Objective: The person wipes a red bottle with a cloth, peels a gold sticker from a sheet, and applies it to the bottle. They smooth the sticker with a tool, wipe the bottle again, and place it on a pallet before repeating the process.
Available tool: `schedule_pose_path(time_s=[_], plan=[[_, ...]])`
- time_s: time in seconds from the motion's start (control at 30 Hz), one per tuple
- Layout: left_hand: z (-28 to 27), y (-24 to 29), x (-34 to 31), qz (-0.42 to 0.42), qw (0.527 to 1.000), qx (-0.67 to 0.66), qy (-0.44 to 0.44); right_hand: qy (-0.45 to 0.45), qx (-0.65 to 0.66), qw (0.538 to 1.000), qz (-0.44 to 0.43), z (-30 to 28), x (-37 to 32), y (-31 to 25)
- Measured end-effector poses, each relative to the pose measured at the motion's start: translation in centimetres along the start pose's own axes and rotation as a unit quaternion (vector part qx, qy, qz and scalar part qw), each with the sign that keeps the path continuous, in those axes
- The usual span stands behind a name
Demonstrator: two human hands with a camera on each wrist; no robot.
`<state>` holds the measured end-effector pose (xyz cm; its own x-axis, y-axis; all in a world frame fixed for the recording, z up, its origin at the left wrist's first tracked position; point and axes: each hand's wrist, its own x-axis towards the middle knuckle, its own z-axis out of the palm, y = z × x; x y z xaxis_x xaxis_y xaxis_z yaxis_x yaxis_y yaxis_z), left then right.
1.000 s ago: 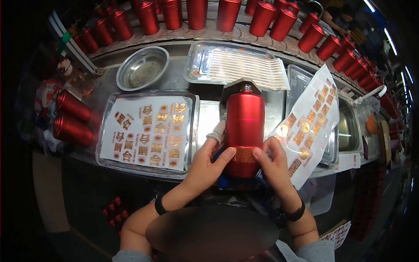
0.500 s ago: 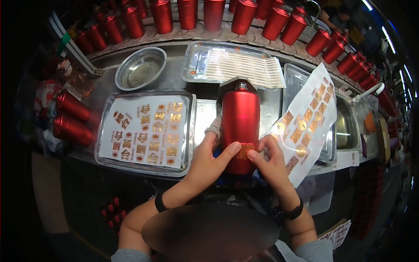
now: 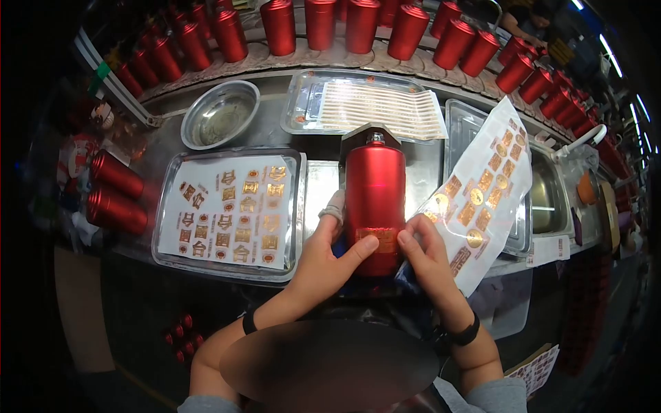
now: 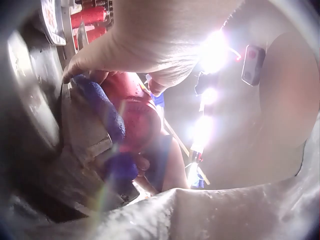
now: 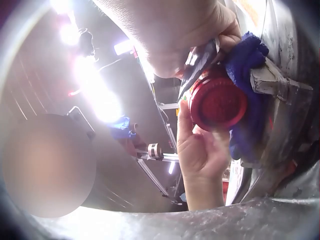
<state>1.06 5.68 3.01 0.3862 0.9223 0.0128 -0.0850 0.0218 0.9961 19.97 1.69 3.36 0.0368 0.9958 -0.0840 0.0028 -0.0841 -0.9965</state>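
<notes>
A red bottle (image 3: 375, 180) lies in a blue-padded stand at the middle of the bench, its base toward the person. A gold label (image 3: 377, 239) sits on it near the base. My left hand (image 3: 322, 251) grips its left side, thumb pressed on the label and the other fingers partly hidden behind it. On the right, my right hand (image 3: 430, 251) has thumb and forefinger at the bottle's side, beside the label's edge. A dark bluish cloth (image 5: 200, 62) shows between the right hand's curled fingers and the bottle in the right wrist view.
Left of the bottle lies a tray (image 3: 301, 206) with a sheet of gold characters; a metal bowl (image 3: 220, 115) stands behind it. Another label sheet (image 3: 482, 199) leans at right near a sink (image 3: 549, 199). More red bottles (image 3: 361, 27) line the back conveyor; two lie at left.
The bottles on the back conveyor have shifted right. My right thumb has drawn back from the label to the bottle's right side; my left thumb stays on the label.
</notes>
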Motion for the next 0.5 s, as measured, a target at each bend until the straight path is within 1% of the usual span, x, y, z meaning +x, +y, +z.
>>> schedule_pose_path(time_s=[0.03,0.13,0.27,0.43,0.5], plan=[[0.1,0.0,-0.1,0.000,1.000,0.019,0.001,-0.002,-0.001,1.000,0.004,0.0,-0.1,-0.1],[0.1,0.1,-0.2,0.006,0.999,0.040,0.002,0.003,-0.038,0.998,-0.041,-0.1,0.2,1.1],[0.1,0.5,-0.1,-0.010,0.999,0.031,-0.005,0.007,-0.031,0.999,-0.024,-0.1,0.2,0.9],[0.2,0.1,-0.2,-0.003,0.999,0.037,0.003,0.002,-0.029,0.999,-0.018,-0.4,0.3,1.0],[0.3,0.2,-0.2,-0.010,0.999,0.034,0.005,-0.005,-0.001,1.000,-0.008,-0.5,0.3,0.9]])
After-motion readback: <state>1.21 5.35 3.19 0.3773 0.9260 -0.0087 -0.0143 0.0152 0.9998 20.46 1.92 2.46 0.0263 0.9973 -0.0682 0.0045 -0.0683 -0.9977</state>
